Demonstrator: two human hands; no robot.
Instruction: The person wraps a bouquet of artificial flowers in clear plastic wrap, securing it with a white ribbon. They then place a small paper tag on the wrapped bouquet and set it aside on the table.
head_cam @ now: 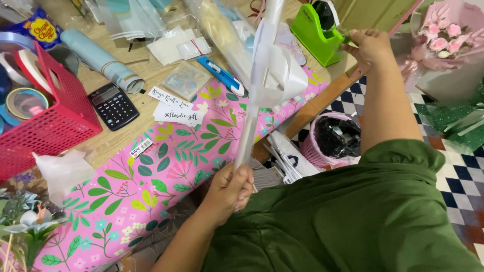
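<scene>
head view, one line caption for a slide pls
Left hand grips a clear wrapped bundle while right hand reaches the green tape dispenser over a floral-papered table.

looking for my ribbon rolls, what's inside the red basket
Inside the red basket, ribbon or tape rolls show at the open side. The mesh wall covers whatever lies deeper in the basket.

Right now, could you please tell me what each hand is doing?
Left hand: closed, holding the white wrapped stem.
Right hand: at the green tape dispenser; grip cannot be told.
</scene>
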